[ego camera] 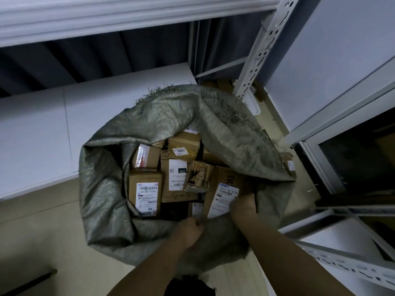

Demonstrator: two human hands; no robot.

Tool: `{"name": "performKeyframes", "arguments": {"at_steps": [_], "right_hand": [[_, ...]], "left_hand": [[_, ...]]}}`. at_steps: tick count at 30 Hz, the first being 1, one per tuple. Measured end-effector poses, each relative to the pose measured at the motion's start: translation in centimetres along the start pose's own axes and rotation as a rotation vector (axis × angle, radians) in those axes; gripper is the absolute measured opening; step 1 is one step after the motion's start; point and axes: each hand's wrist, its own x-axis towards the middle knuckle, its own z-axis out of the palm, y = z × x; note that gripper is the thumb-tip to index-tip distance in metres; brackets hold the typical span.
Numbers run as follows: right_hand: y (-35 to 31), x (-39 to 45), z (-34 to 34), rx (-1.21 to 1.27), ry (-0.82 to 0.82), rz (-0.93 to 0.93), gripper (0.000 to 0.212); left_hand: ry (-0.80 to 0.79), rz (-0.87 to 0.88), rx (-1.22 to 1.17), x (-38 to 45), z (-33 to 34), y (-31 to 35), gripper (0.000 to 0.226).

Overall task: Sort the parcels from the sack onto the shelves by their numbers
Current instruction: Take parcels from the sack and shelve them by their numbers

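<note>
A grey-green woven sack [106, 167] stands open on the floor below me, filled with several brown cardboard parcels. One parcel [183, 147] at the back bears a label reading 3007. Another [145, 192] at the left has a white shipping label. A small dented box [198, 176] lies in the middle. My left hand [190, 230] grips the near rim of the sack. My right hand [243, 205] reaches inside at the right, its fingers hidden behind a large flat parcel [224, 197] with a white label.
White shelf boards [42, 129] lie to the left of the sack. A perforated white shelf upright [258, 50] rises behind it, and more metal shelving [342, 242] stands at the right. A dark curtain [85, 60] hangs at the back. The floor is beige.
</note>
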Motion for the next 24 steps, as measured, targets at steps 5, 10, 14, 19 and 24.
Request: {"name": "performKeyframes", "arguments": {"at_steps": [5,10,14,19,24], "right_hand": [[-2.6,2.7,-1.2,-0.184,0.274,-0.201,0.038],[-4.7,6.5,-1.2,0.180,0.356,-0.223,0.065],[-5.8,8.0,-0.8,0.422,0.215,-0.215,0.058],[-5.6,7.3,-1.0,0.508,0.164,-0.120,0.052],[-5.8,4.0,-3.8,1.000,-0.013,-0.030,0.052]], "left_hand": [[0.387,0.100,-0.201,2.5,-3.3,1.7,0.013],[0.308,-0.069,-0.763,4.8,-5.5,4.1,0.040],[0.088,-0.088,-1.227,4.9,-5.8,4.5,0.034],[0.149,-0.029,-1.384,3.1,-6.1,4.7,0.030],[0.252,-0.042,-1.296,-0.9,-8.4,5.5,0.037]]}}
